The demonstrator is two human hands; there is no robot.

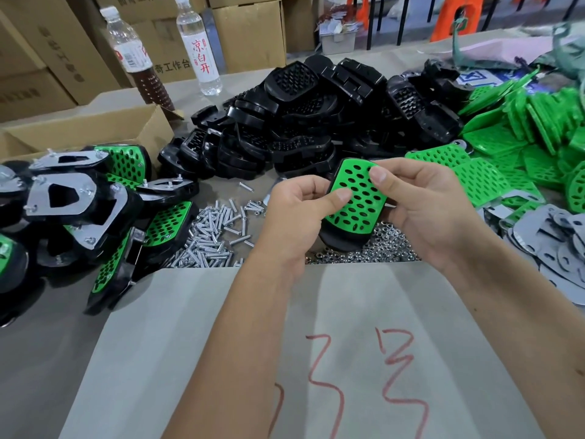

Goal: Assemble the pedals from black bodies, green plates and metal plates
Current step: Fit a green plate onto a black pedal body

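Hands, left (297, 207) and right (421, 201), grip pedal (356, 201): perforated green plate on black body.

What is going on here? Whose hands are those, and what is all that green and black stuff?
The camera sits on a person's head and looks down, so you see their own two arms. They are building pedals. The left hand and right hand together hold one pedal: a green plate with holes pressed onto a black body, both thumbs on top.

On the table lie the parts. Behind the hands is a heap of black bodies. To the right are green plates and grey metal plates. Under the hands are screws and small nuts. On the left are finished pedals. Two bottles stand at the back.
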